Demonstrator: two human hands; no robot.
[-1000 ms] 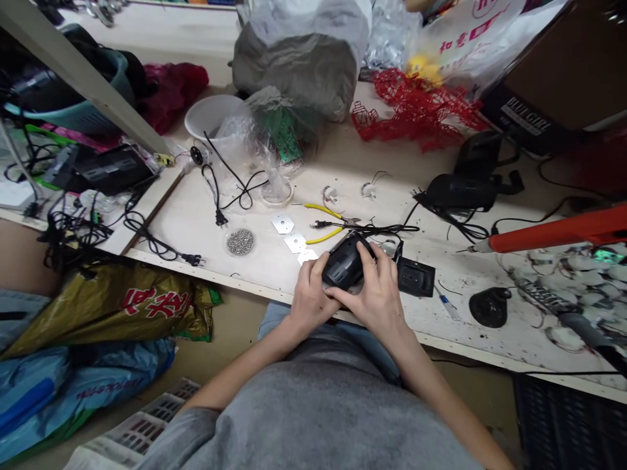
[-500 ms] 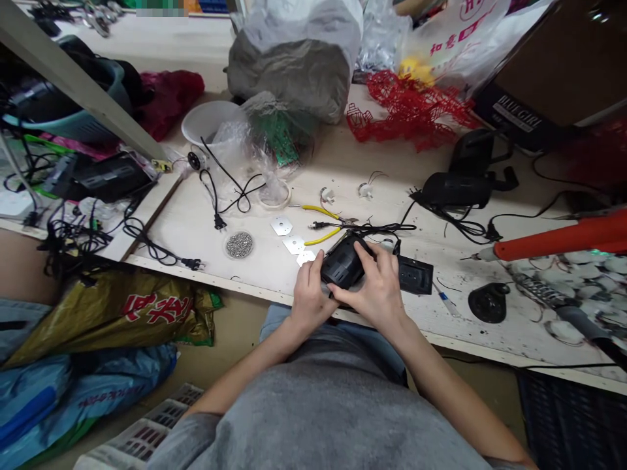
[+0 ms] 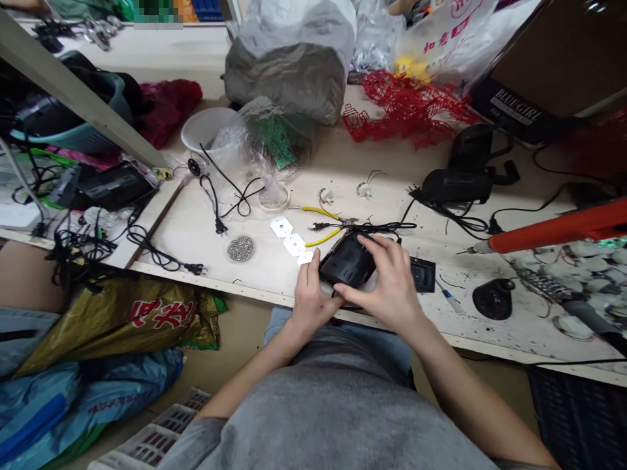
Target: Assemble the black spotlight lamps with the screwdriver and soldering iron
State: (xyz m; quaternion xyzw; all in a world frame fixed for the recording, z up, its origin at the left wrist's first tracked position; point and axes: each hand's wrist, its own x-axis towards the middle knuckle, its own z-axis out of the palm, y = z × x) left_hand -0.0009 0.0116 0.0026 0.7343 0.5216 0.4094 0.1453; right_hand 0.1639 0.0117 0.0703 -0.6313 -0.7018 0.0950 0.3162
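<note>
The black casing (image 3: 347,261) is on the near side of the yellow-handled pliers (image 3: 322,212), between the two hands of the person, at the near edge of the counter (image 3: 193,222). The right hand (image 3: 389,277) is bent over it from the right: its fingers are curved onto the top surface, and the thumb is set against the near edge, so the casing is pinched between them. The left hand (image 3: 312,297) supports the other end; its first fingers are stretched along the left edge of the casing, and its thumb is close to the right thumb, below the near edge. Whether the casing rests on the wood or is slightly raised, I cannot tell. A black cord (image 3: 385,228) lies across the head of the pliers. To the left of the pliers there are white plates (image 3: 281,227), and farther left a heap of small metal pieces (image 3: 240,248). Two small white parts (image 3: 364,189) lie beyond the pliers, and a black frame (image 3: 424,274) lies to their right, on the nearer side.
</note>
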